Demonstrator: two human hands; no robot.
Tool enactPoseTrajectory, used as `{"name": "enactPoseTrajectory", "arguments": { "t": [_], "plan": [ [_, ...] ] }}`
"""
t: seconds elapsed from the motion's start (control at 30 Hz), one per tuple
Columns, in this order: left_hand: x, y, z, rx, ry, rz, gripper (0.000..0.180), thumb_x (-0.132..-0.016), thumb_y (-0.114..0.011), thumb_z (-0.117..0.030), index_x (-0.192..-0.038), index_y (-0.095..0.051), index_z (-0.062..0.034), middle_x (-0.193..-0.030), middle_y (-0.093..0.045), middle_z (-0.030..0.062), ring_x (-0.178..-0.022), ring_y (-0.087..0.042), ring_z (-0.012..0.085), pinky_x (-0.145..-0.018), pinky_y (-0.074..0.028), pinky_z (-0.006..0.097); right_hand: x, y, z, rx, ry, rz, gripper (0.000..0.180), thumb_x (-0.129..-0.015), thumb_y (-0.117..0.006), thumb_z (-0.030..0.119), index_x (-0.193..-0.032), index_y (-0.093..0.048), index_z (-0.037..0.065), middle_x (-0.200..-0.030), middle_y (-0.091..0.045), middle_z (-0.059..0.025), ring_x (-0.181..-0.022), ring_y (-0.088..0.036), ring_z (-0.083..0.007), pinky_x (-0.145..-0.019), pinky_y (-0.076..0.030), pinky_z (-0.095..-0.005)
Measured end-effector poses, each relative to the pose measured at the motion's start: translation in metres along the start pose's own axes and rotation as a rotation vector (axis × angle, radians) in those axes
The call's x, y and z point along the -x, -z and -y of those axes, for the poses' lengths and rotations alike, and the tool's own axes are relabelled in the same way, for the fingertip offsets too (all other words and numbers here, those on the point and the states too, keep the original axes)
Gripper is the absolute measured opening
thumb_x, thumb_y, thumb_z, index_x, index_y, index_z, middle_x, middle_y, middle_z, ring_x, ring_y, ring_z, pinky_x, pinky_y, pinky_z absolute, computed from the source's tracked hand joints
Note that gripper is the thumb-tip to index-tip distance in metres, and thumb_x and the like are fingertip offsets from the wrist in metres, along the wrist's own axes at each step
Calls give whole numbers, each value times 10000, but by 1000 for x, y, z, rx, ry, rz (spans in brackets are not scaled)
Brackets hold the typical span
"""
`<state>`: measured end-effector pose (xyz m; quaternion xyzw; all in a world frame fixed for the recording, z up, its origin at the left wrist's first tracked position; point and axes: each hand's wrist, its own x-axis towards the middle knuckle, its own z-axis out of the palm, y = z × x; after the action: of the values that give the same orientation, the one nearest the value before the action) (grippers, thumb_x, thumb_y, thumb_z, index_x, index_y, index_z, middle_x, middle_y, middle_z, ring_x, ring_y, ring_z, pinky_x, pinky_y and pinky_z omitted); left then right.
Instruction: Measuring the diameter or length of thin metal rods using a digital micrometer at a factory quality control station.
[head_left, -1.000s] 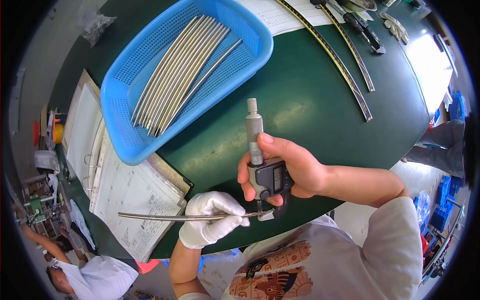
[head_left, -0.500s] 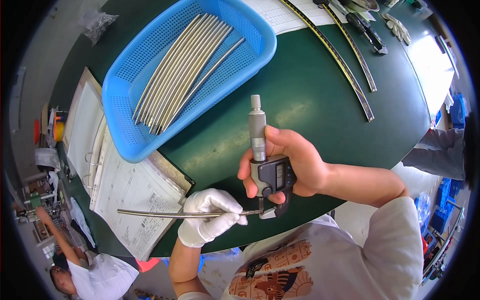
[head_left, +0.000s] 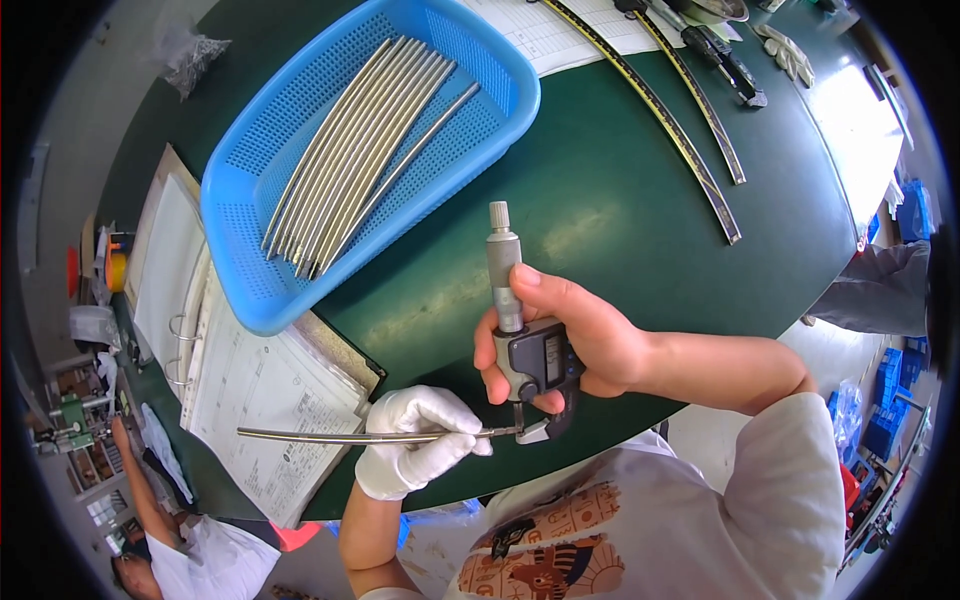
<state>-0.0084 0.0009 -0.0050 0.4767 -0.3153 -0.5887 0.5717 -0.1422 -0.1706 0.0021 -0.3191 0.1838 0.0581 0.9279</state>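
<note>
Gloved left hand [head_left: 415, 440] grips a thin metal rod [head_left: 330, 435] lying left-right, its right tip inside the micrometer [head_left: 528, 350] grasped by the bare right hand [head_left: 570, 340].

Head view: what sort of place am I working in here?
Likely a factory inspection or quality-check bench. The right hand holds a digital micrometer on a thin metal rod held by the gloved left hand; a blue basket of similar rods and a ring binder of sheets sit alongside.

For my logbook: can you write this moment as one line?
left hand: gloved, holds metal rod | right hand: grips digital micrometer on rod tip | blue basket: more rods
</note>
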Motion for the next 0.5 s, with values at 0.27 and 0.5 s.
{"name": "enactPoseTrajectory", "arguments": {
  "t": [0.27, 0.5],
  "plan": [
    [-4, -1, -5, -15, 55, 21, 62, -758, -566, 24, -798, -519, 25, -742, -588, 123, -691, -611, 170, -610, -493, 259, 3, 3, 4, -37, -63, -5, 691, -844, -133, 574, -938, -518, 9, -744, -594, -115, -483, -488, -133, -447, -400, -218],
    [-3, 8, 1, 143, -95, 23, 48, -792, -515, -40, -772, -518, 3, -736, -564, 75, -662, -551, 110, -596, -436, 213, 5, 5, -1, 190, 390, 38, 596, -791, -399, 510, -938, -493, -61, -705, -557, -196, -411, -466, -192, -385, -388, -263]
  ]
}}
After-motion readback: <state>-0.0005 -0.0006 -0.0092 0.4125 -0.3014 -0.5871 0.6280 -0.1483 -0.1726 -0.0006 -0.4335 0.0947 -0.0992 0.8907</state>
